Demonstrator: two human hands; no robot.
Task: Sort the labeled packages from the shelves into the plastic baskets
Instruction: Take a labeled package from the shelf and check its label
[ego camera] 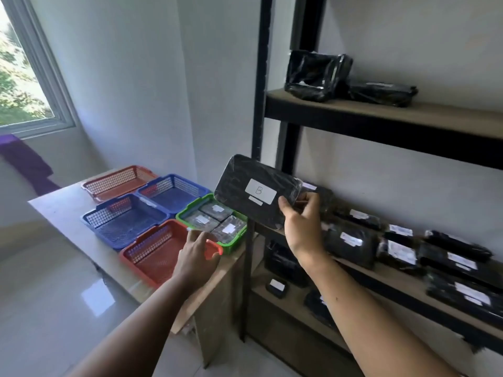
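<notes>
My right hand (302, 227) grips a flat black package (253, 190) with a white label marked "B", held up in front of the shelf post. My left hand (197, 255) hovers with fingers apart over the near red basket (152, 254), close to the green basket (231, 244), and holds nothing. The green basket holds three wrapped packages with white labels. Two blue baskets (122, 221) (174, 191) and a far red basket (117, 182) stand on the table. Several black labeled packages (351, 240) lie on the middle shelf.
The black metal shelf unit (258, 104) stands on the right; its upper shelf carries two black packages (315, 74), the lower shelf a few more (276, 287). The wooden table (62, 208) sits left of it. A window (24, 77) and purple cloth (24, 161) are at the far left.
</notes>
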